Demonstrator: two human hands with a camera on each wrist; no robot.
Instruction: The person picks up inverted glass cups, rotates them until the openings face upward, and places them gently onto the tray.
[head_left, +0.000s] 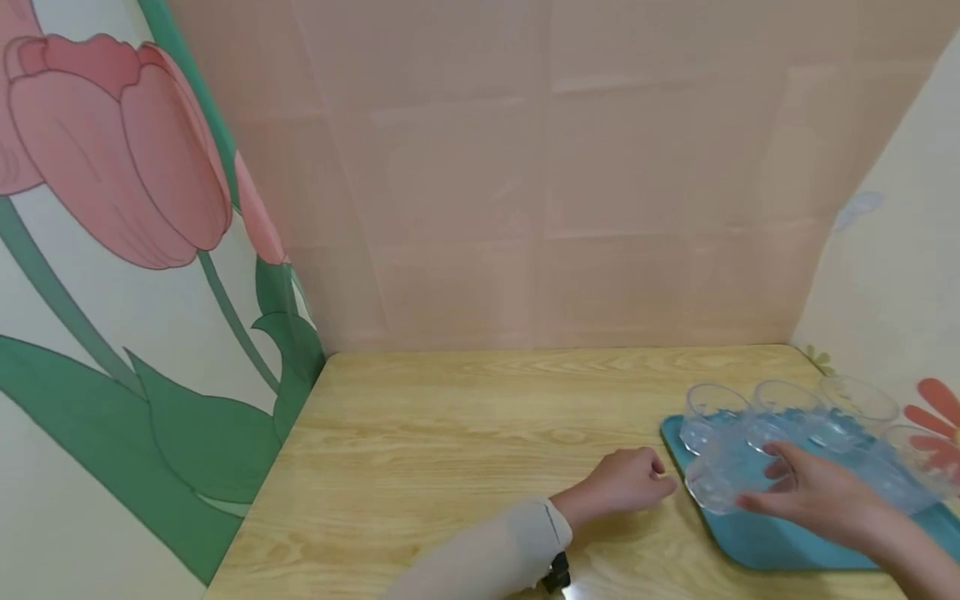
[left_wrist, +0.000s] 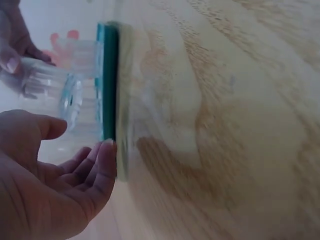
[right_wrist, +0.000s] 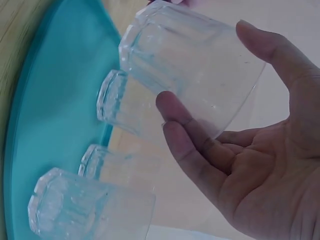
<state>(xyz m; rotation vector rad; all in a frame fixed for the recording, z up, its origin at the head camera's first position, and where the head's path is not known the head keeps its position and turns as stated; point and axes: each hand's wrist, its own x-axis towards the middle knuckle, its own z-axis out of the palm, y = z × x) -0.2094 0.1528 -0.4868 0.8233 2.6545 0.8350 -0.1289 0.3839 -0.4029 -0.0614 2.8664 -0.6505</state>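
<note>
My right hand (head_left: 821, 500) holds a clear tumbler (head_left: 711, 483) at the left side of the blue tray (head_left: 795, 546). In the right wrist view, thumb and fingers grip this tumbler (right_wrist: 200, 70) near its rim; it is tilted, with its thick faceted base toward the tray. Just left of the tray's edge, my left hand (head_left: 624, 481) hovers with nothing in it. The left wrist view shows that left hand (left_wrist: 60, 180) with loosely bent fingers, near the tumbler but apart from it.
Several more clear tumblers stand on the tray, among them a back-left one (head_left: 712, 408) and one at the right (head_left: 918, 467). The tray lies on the right part of a wood-grain table (head_left: 450, 433). A pinkish panel (head_left: 540, 208) rises behind, with flower-printed walls at both sides.
</note>
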